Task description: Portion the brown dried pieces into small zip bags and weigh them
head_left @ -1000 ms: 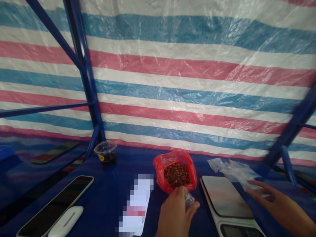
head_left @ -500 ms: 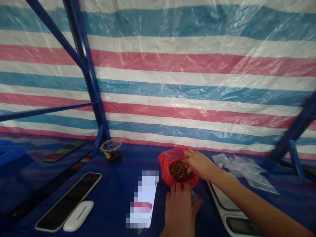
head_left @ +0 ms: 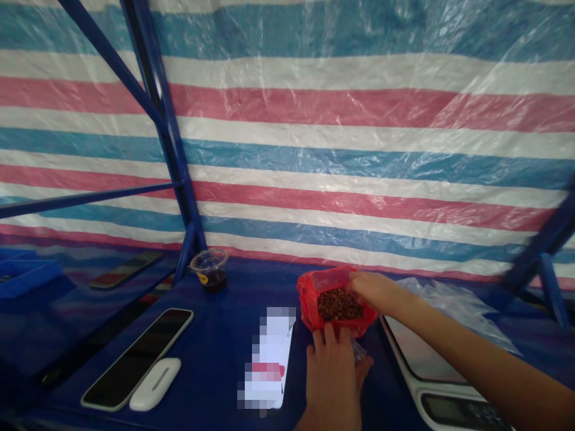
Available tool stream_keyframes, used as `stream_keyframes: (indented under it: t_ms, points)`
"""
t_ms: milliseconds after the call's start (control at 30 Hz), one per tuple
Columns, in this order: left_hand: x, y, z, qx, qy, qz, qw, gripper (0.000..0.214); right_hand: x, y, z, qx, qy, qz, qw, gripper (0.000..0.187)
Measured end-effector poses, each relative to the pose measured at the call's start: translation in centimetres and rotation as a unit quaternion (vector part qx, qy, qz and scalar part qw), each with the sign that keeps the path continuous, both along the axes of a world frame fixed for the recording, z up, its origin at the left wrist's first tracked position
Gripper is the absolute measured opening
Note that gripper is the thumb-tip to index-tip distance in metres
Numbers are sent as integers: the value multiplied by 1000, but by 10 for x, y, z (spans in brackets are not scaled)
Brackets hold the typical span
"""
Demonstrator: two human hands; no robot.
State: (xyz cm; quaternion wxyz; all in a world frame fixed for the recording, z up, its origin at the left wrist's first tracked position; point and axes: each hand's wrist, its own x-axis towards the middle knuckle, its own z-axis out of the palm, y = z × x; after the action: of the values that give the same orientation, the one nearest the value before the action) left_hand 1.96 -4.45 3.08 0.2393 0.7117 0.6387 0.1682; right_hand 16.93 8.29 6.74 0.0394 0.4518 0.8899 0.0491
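Note:
A red plastic bag [head_left: 309, 302] stands with its mouth open, showing small dark brown dried pieces [head_left: 339, 304] inside. At its right rim, my right hand [head_left: 375, 292] dips in with curled fingers; the fingertips are partly hidden, so what they grip does not show. My left hand [head_left: 332, 365] is at the front of the bag, its fingertips against the red rim. A small clear plastic bag [head_left: 358, 350] pokes out between its fingers and thumb.
A digital scale [head_left: 426, 353] lies right, partly under my right forearm, with clear plastic bags [head_left: 467, 305] behind. Left are a lit phone [head_left: 269, 359], a dark phone [head_left: 139, 359], a white earbud case [head_left: 155, 383] and a cup of dark liquid [head_left: 210, 272]. A blue post [head_left: 173, 137] stands behind.
My right hand's fingers have drawn from over the brown pieces to the bag's right rim and curled. The red bag's mouth looks wider. My left hand keeps its place at the front; the view shifts slightly.

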Motion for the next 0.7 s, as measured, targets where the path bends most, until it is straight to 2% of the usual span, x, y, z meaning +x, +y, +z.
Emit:
stream_keyframes:
  t_ms: [133, 300, 533, 700]
  points:
    - [-1, 1, -3, 4, -67, -7, 998, 45, -9, -4, -8, 4, 32, 2, 999, 30]
    - [-7, 3, -10, 16, -127, -33, 991, 45, -12, -9, -17, -25, 87, 19, 996, 38]
    - [-18, 7, -17, 20, -152, -93, 984, 48, -15, -14, -26, -69, 181, 34, 981, 43]
    - [-24, 9, -20, 31, -146, -103, 983, 44, -16, -17, -22, -105, 248, 37, 962, 39]
